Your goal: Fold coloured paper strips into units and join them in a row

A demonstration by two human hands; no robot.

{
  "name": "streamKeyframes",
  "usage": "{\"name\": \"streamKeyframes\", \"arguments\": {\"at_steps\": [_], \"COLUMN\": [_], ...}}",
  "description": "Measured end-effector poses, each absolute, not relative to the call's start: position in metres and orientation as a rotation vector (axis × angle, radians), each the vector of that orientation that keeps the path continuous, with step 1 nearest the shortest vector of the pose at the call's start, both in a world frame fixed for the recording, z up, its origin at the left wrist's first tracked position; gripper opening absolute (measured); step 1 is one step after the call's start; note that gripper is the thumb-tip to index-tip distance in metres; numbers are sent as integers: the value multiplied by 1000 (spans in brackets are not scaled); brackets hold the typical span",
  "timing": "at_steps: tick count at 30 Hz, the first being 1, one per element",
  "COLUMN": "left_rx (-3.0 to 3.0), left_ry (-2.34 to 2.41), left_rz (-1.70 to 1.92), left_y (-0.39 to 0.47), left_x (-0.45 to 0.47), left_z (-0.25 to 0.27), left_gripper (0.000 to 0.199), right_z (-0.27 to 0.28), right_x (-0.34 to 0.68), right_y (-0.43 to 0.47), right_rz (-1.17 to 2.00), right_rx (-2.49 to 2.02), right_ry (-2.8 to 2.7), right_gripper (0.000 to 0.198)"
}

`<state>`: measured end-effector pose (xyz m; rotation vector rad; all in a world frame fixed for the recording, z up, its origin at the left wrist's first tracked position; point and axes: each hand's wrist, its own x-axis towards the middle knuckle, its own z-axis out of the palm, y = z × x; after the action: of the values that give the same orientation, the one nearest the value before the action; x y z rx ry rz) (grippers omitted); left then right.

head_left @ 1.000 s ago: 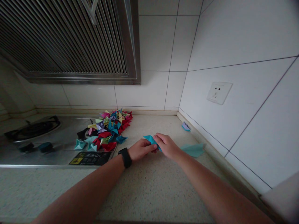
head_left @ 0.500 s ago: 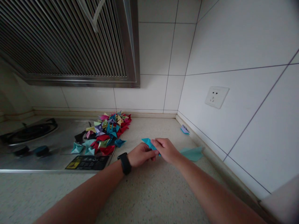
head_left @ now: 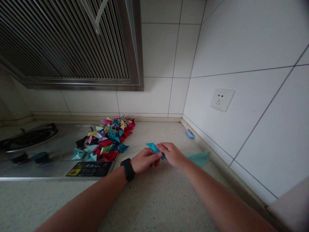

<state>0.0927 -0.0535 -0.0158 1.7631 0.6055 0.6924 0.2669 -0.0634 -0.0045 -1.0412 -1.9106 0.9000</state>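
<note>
Between my two hands is a small folded piece of bright blue origami paper, its pointed end sticking out to the upper left. My left hand, with a black watch on the wrist, pinches it from below and the left. Fingers of my right hand are closed on its upper right side. Parts of the folds are hidden behind the fingers. A pale teal sheet of paper lies on the counter just right of my right hand.
A heap of colourful folded paper pieces lies at the left, partly on the gas stove. A small purple and blue paper piece sits by the right wall. The range hood hangs above the stove.
Both hands stay in nearly the same place with the blue paper. Fingers have shifted slightly, and a bit more of the paper shows between them. The view has turned slightly.
</note>
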Motion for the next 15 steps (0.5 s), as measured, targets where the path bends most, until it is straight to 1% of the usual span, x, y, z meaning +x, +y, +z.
{"name": "streamKeyframes", "arguments": {"at_steps": [3,6,11,15], "left_rx": [1680,1646,1797,1870], "left_ry": [661,697,657,583], "left_rz": [784,848,716,666], "left_y": [-51,-49,-49,-54], "left_x": [91,90,89,88], "left_z": [-15,-17,-24,-19], "left_gripper": [51,48,46,41], "right_z": [1,4,2,3], "right_x": [273,276,272,273], "right_y": [-64,-65,-68,-68], "right_rz": [773,822,899,870], "right_rx": [-1051,-1004,-966,-1007], "right_ry": [-1971,-2002,-1965,-1937], "right_gripper": [50,48,44,40]}}
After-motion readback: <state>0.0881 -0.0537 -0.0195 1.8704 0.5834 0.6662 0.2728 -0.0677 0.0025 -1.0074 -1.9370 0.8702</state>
